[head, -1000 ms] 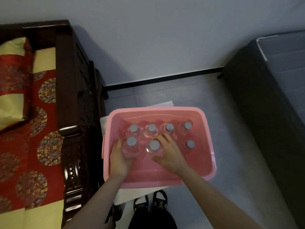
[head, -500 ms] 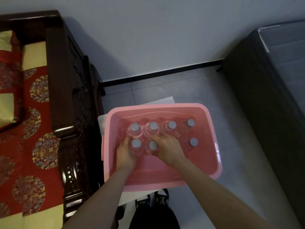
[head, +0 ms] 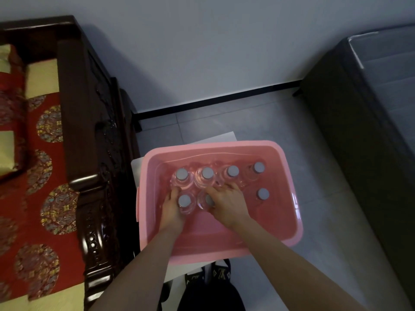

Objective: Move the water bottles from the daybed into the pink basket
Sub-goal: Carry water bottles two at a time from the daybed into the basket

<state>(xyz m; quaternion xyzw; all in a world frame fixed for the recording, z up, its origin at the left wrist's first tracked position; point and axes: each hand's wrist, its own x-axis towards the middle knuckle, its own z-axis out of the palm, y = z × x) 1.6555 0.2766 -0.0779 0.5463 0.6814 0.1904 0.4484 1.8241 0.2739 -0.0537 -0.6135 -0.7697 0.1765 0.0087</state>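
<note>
The pink basket [head: 289,223] stands on the floor beside the daybed [head: 89,167]. Several clear water bottles with grey caps stand upright inside it, a row along the far wall [head: 232,171] and one apart at the right [head: 263,194]. My left hand [head: 171,208] is wrapped around a bottle [head: 184,201] in the nearer row. My right hand [head: 226,202] grips the bottle next to it [head: 205,202], its cap partly hidden by my fingers. No bottle shows on the visible part of the daybed.
The daybed has a dark carved wooden frame and a red and gold cushion [head: 47,198]. White paper [head: 221,138] lies under the basket. A dark grey mattress or bed [head: 370,122] stands at the right. My sandalled feet [head: 213,274] are below the basket.
Both hands have pushed their bottles down and slightly toward the far row; the right hand's fingers now cover more of its bottle's cap. The view has shifted a little.
</note>
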